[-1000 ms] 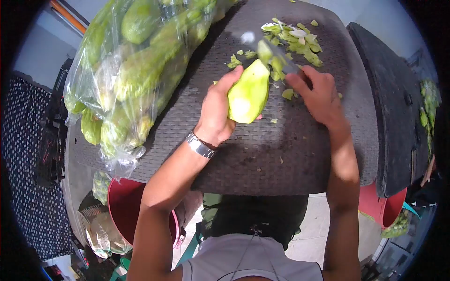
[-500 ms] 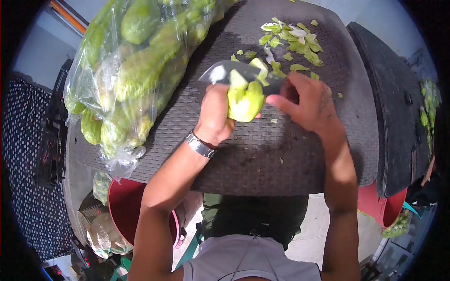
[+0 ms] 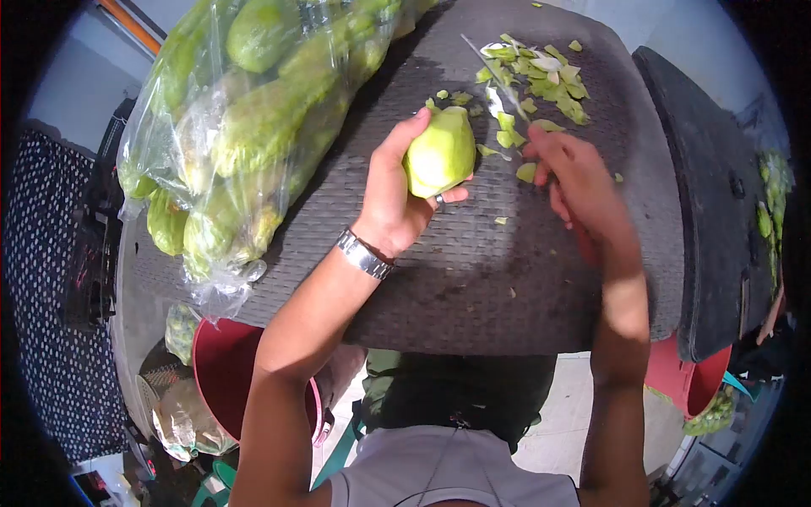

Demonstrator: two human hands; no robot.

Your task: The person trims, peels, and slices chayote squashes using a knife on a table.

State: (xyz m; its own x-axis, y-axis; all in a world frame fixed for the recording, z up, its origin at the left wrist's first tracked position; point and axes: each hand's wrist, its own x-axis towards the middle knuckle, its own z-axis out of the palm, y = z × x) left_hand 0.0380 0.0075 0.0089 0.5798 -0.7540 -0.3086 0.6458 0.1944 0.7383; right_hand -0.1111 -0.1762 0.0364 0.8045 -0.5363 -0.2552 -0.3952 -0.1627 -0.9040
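My left hand [image 3: 394, 196], with a metal watch at the wrist, grips a pale green peeled chayote [image 3: 443, 157] over the table. Its thumb lies along the upper left side and the fingers wrap underneath. To the right, my right hand [image 3: 585, 179] is closed on a knife [image 3: 498, 78]; the blade points up and away, seen nearly edge-on, and the handle is hidden in the fingers. The blade is apart from the chayote. Green peelings [image 3: 553, 83] lie scattered on the table beyond the knife, with a few smaller scraps near both hands.
A clear plastic bag [image 3: 253, 135] full of chayotes lies on the left of the dark woven tabletop [image 3: 473, 296]. Red tubs stand below the near edge, one at left [image 3: 221, 363] and one at right [image 3: 701, 384]. A dark panel [image 3: 710, 203] stands along the right side.
The knife has left the chayote and swung right and upward with my right hand. Cut pieces on the blade have dropped away. My left hand has turned the chayote, showing its peeled side.
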